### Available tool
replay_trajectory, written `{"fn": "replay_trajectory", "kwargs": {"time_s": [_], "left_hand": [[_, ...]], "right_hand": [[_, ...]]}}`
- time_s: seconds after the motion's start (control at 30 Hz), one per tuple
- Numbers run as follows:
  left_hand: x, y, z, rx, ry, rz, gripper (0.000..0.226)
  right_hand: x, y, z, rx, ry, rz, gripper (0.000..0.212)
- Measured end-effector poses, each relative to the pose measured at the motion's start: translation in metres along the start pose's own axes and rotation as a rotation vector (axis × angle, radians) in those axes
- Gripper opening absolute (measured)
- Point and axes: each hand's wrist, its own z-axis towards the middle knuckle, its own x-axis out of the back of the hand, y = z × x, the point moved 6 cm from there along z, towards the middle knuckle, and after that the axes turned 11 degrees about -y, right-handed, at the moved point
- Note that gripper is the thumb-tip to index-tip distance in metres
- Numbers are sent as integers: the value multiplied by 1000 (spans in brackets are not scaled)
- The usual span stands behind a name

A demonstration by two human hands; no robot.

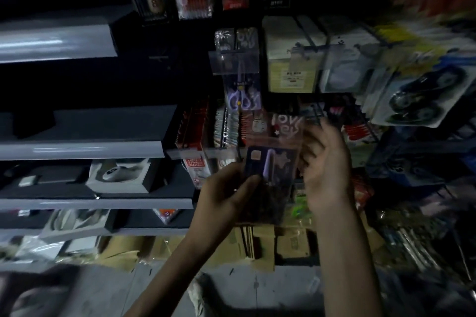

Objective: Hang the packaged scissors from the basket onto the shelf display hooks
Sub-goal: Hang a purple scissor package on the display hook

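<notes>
Clear-plastic packaged scissors [273, 162], purple inside, are held upright before dim shelves, long axis vertical. The lower left edge is pinched in the grip of the left hand [229, 188]; the right edge is clasped by the curled right hand [327, 162]. The display hook [233, 60], already carrying a matching pack [242, 87], lies above and slightly left. "Lov" can be read on the header.

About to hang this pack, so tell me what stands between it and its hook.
The left hand and right hand hold the scissors pack below and right of the target row. A clear label plate hangs across its front, with a hanging scissors pack behind it. Nothing else visible intervenes.
</notes>
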Motion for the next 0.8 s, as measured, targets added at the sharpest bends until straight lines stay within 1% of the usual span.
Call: {"fn": "replay_trajectory", "kwargs": {"time_s": [0.03,0.07,0.17,0.23,0.3,0.37,0.47,0.57,0.67,0.8], "left_hand": [[3,-6,0,9,9,-50,16],[3,-7,1,45,-15,-118,18],[4,-9,4,22,-49,-195,22],[3,-14,8,25,-73,-258,24],[0,-12,10,22,-80,-278,28],[-1,-11,12,18,-107,-283,30],[5,-11,20,-15,-140,-257,30],[21,-7,30,-54,-84,-275,39],[32,8,39,-114,-30,-294,32],[37,16,52,-157,34,-259,18]], "right_hand": [[-1,1,2,-19,-2,-25,28],[-3,-1,2,-26,-28,-78,26],[-10,-4,4,17,-109,-269,11],[-11,-5,3,53,-134,-305,15],[-10,-6,3,71,-134,-323,19],[-9,-8,5,89,-109,-354,16],[-12,-11,8,116,-125,-413,10],[-15,-12,12,124,-148,-443,8],[-16,-13,15,137,-157,-434,7],[-18,-16,17,157,-177,-442,8]]}}
